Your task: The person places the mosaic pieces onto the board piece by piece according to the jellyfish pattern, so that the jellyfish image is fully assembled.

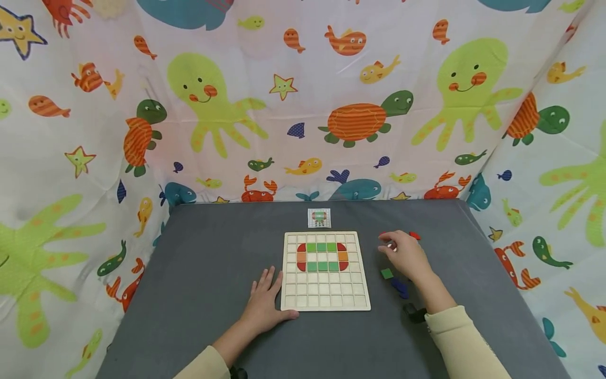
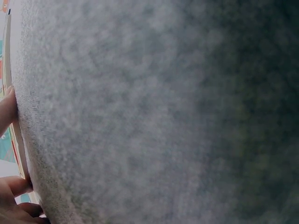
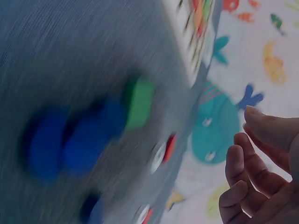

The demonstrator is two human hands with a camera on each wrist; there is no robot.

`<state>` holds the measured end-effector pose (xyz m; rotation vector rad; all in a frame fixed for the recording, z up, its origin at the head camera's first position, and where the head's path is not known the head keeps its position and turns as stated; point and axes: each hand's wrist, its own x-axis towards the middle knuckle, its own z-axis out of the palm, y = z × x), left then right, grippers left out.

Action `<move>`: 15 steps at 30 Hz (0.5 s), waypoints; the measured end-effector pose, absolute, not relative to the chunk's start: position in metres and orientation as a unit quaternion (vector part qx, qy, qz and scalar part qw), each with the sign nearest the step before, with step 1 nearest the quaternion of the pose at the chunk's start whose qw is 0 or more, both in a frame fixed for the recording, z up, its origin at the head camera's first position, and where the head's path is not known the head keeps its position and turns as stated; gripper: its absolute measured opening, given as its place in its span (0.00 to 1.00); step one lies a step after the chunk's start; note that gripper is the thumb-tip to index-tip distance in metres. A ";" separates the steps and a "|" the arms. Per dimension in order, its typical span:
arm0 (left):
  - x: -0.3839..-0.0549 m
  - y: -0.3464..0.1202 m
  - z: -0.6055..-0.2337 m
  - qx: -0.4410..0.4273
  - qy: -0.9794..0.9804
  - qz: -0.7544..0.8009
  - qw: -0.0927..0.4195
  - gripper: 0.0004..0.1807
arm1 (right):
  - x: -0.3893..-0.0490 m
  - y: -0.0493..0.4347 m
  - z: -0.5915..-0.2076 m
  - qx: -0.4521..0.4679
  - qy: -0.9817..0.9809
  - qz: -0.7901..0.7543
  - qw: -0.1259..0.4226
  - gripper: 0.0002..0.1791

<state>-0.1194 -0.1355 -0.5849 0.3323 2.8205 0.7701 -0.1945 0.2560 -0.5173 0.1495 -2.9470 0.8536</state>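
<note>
A pale wooden grid board (image 1: 326, 309) lies on the grey table, with red, green and orange pieces (image 1: 322, 247) set in a ring on its upper cells. My left hand (image 1: 264, 308) rests at its lower left corner, fingers spread along the left edge and thumb at the bottom edge. In the left wrist view, fingers (image 2: 11, 186) touch the board's edge. To the right of the board, my right hand (image 1: 408, 256) hovers near red pieces (image 1: 415, 235), fingers loosely bent. The right wrist view shows a gap between thumb and fingertips, with nothing held there.
A green square piece (image 1: 386, 273) and several blue pieces (image 1: 400, 288) lie right of the board. Two pieces with white and red sides (image 3: 160, 156) appear in the right wrist view. A small printed pattern card (image 1: 319, 218) lies behind the board, before a sea-animal curtain (image 1: 284, 105).
</note>
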 end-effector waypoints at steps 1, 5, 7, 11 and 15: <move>-0.119 -0.135 -0.585 0.112 0.954 0.261 0.100 0.63 | -0.197 0.264 -0.519 0.045 -0.960 0.273 0.033 0.17; -0.118 -0.135 -0.584 0.109 0.954 0.262 0.100 0.63 | -0.205 0.294 -0.525 0.026 -0.964 0.262 0.022 0.17; -0.118 -0.135 -0.584 0.108 0.953 0.264 0.100 0.63 | -0.210 0.306 -0.528 0.021 -0.965 0.261 0.020 0.17; -0.118 -0.135 -0.585 0.105 0.953 0.265 0.104 0.64 | -0.214 0.323 -0.535 0.009 -0.963 0.269 0.011 0.18; -0.118 -0.135 -0.585 0.103 0.953 0.265 0.104 0.64 | -0.216 0.331 -0.540 -0.010 -0.963 0.270 -0.003 0.18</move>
